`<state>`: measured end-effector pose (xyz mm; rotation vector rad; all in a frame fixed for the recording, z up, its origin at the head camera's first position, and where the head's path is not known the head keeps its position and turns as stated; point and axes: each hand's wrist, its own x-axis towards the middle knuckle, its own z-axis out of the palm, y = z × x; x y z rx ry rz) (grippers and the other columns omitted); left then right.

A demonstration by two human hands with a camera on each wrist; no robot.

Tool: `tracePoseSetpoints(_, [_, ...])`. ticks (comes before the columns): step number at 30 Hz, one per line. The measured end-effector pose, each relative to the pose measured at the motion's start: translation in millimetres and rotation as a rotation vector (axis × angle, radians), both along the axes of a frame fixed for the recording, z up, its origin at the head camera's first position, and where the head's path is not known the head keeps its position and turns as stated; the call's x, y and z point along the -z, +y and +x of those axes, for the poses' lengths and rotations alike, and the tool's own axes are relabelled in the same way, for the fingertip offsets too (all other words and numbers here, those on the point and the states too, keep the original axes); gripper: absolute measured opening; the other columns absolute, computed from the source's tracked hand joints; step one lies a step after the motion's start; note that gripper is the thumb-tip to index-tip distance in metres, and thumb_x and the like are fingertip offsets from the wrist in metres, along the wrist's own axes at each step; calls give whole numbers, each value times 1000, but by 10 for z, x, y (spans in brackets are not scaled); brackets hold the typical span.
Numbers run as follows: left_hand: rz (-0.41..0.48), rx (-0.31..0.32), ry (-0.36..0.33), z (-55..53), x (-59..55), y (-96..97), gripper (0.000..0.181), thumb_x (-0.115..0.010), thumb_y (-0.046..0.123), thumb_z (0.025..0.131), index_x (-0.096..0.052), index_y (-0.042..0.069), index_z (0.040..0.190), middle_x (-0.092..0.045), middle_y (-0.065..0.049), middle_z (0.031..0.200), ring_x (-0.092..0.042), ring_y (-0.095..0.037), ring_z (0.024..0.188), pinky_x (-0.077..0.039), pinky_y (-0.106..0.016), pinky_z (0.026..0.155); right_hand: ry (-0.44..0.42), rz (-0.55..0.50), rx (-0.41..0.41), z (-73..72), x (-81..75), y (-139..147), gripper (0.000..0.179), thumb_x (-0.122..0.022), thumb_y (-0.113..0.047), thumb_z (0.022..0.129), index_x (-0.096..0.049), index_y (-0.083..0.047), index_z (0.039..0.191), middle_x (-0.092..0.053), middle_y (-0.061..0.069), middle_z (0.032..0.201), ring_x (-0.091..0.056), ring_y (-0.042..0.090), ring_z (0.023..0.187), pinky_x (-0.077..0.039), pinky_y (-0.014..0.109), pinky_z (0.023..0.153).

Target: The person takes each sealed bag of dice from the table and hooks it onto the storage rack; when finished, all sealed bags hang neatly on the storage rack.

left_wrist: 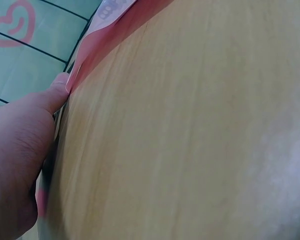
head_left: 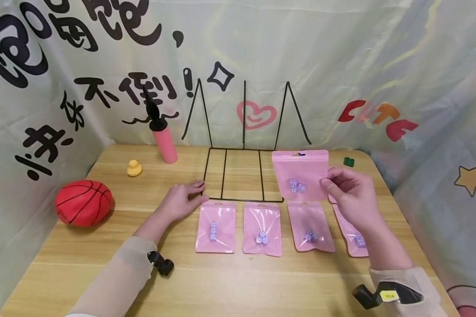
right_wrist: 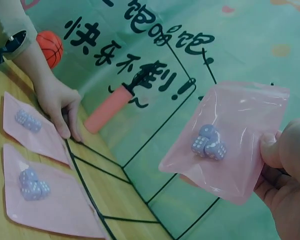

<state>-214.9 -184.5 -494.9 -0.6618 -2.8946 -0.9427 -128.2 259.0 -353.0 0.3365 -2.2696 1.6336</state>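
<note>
My right hand (head_left: pixel 351 196) pinches the right edge of a pink zip bag (head_left: pixel 300 169), raised over the right front of a black wire rack (head_left: pixel 242 200). Through its clear front show a few light purple dice (right_wrist: pixel 209 142). My left hand (head_left: pixel 180 200) reaches to the rack's left front corner; its fairly straight fingers touch the wire there, the thumb close to a bag's top edge. Along the rack's front lie more pink bags of dice: a left one (head_left: pixel 216 240), a middle one (head_left: pixel 262 246), another (head_left: pixel 305 220), and a right one (head_left: pixel 353 248) partly hidden by my right hand.
Left on the wooden table (head_left: pixel 230 286) are a red basketball (head_left: pixel 84 202), a small yellow duck (head_left: pixel 134 168) and a pink pump (head_left: pixel 165 145) with a black top. A small green block (head_left: pixel 348 161) lies at the back right. A printed curtain (head_left: pixel 321 57) hangs behind.
</note>
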Motion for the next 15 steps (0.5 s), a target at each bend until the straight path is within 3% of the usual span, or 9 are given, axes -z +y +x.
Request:
tracePoseSetpoints(7, [-7,3,22,-18,30,9,51,-74,47,100,-71,11,137,-60,-4,147,-53,-29,139,-32,-57,123,24,-134,3,34,-100,-20,5,-68,17,94,-68,14,98,-73,4,84,-61,13,67,-55,17,61])
tracePoseSetpoints(15, [-14,5,31,-17,3,8,49,-76,44,99,-72,11,135,-61,-6,145,-54,-30,138,-34,-58,121,-15,-201,34,-55,-71,-4,6,-70,11,96,-73,6,98,-74,2,83,-62,13,69,-55,16,61])
